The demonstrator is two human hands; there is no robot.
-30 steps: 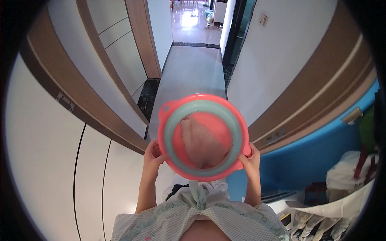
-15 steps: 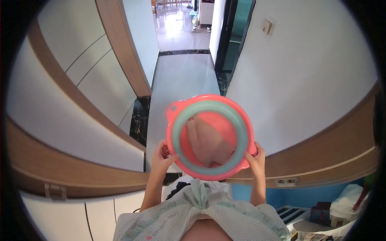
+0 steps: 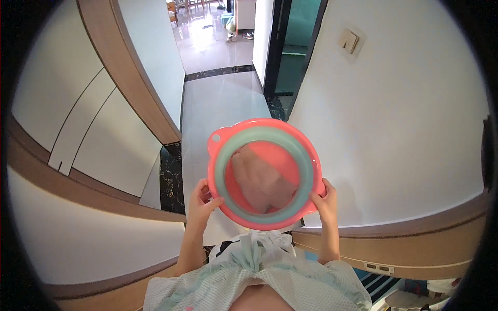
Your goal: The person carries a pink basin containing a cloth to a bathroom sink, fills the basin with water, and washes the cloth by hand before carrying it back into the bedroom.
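Both hands, left hand (image 3: 201, 201) and right hand (image 3: 325, 199), gripped the pink basin (image 3: 263, 172) rims, carrying the cloth (image 3: 258, 180); next needed steady walking.

Both hands raised in front of the body, each closed on one side of a round basin.

The left hand (image 3: 202, 201) sits at about eight o'clock on the basin (image 3: 265, 173), fingers curled up over the rim, thumb pointing toward the centre, its grip closed on the edge. The right hand (image 3: 324, 201) sits at about four o'clock, palm against the outer wall, fingers wrapped along the rim, its grip likewise closed. Both forearms rise bare from the lower edge of the view, roughly parallel and near upright, elbows tucked beside the torso, wrists about level with each other and held fairly straight.
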